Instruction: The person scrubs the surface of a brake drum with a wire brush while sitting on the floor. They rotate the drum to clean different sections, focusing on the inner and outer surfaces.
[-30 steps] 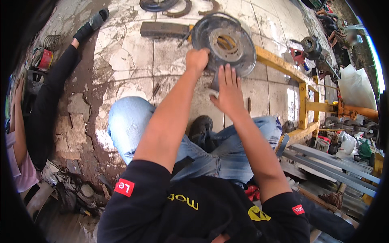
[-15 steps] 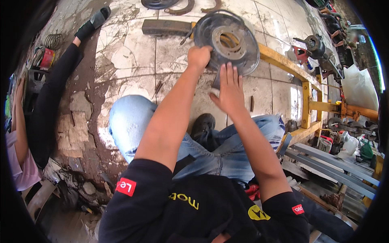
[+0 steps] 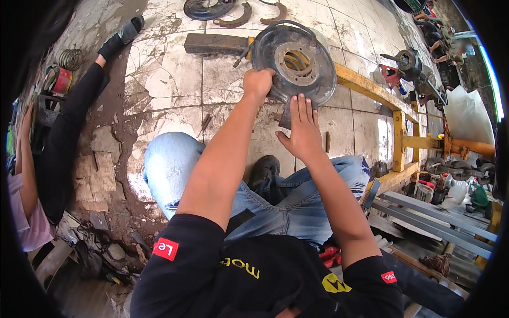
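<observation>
A black, round brake backing plate point(image 3: 318, 85) with a holed hub opening is held tilted over the floor ahead of me. My left hand point(image 3: 258, 85) is closed round its near left rim. My right hand point(image 3: 305, 127) lies flat at the near edge, fingers stretched out and thumb apart, fingertips touching the plate. Under and beside those fingers shows a dark, thin sheet point(image 3: 285, 117) resembling sandpaper; most of it is hidden by the hand. A dark cable or hose point(image 3: 243, 54) hangs at the plate's left side.
A yellow metal frame point(image 3: 366, 87) runs behind the plate to the right, with a dark bar point(image 3: 214, 44) at its left. Brake shoes point(image 3: 236, 18) and another black plate point(image 3: 209, 8) lie beyond. Another person's leg point(image 3: 79, 111) stretches along the left. Grey metal bars point(image 3: 440, 212) are at right.
The plate has tipped slightly, showing its face more fully. My right fingers have slid back from the plate's face toward its near rim. The left hand keeps its grip.
</observation>
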Demonstrator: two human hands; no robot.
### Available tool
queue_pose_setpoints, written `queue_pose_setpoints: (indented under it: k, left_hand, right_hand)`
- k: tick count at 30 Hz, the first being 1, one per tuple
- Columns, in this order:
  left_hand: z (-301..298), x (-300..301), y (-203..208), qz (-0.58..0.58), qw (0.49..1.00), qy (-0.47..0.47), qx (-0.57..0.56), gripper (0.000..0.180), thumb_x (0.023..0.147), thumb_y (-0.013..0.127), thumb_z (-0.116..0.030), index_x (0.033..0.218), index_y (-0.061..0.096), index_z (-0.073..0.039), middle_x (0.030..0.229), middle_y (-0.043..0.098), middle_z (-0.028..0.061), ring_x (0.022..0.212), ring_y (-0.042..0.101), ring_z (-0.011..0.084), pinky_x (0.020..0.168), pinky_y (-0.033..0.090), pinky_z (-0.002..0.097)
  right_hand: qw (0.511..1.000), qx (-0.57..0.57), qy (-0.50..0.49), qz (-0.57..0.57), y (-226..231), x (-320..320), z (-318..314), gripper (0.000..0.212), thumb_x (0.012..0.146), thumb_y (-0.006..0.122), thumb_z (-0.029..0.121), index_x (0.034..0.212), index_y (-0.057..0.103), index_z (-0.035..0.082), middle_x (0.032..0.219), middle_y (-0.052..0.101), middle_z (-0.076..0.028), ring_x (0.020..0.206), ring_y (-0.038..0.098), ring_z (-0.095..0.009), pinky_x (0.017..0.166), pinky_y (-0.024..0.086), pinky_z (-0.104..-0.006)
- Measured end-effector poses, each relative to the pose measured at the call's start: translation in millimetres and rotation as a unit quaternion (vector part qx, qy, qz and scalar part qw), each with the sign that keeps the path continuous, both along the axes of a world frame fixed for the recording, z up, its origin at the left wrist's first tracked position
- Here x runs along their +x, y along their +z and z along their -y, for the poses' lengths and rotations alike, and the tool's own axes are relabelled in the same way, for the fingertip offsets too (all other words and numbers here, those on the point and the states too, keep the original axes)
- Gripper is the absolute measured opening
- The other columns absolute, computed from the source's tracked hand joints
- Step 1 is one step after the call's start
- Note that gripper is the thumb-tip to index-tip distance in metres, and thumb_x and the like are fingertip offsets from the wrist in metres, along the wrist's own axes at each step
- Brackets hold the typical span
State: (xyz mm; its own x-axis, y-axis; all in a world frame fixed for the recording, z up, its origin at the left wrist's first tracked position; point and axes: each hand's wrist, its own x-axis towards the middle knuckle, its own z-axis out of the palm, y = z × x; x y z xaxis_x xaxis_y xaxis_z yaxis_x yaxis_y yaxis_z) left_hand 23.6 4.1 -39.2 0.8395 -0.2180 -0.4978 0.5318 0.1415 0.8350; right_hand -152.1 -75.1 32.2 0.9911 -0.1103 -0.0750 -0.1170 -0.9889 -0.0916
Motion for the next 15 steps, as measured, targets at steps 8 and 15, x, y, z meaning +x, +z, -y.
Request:
queue_pose_setpoints:
  k: [8,15]
  left_hand:
    - [-4.1,-0.1,1.5,-0.003,1.0,-0.003,-0.016,0.036,0.083,0.066,-0.012,0.106,0.058,0.015,0.095,0.066,0.0228,0.076,0.069,0.0313,0.063,0.059,0.0428]
    - [-4.2,-1.2,11.8,-0.018,1.0,0.011,0.002,0.035,0.076,0.069,-0.015,0.093,0.064,0.015,0.092,0.069,0.026,0.085,0.068,0.0313,0.076,0.051,0.0393]
  right_hand:
    - [1.0,0.017,-0.006,-0.01,-0.1,-8.1,-4.6,0.099,0.08,0.074,0.041,0.152,0.021,-0.003,0.157,0.022,-0.028,0.144,0.024,-0.046,0.115,0.024,-0.0578]
    - [1.0,0.012,-0.001,0.012,-0.5,2.5,-0.7,0.101,0.077,0.076,0.041,0.151,0.024,-0.004,0.155,0.027,-0.027,0.144,0.027,-0.045,0.116,0.024,-0.0558]
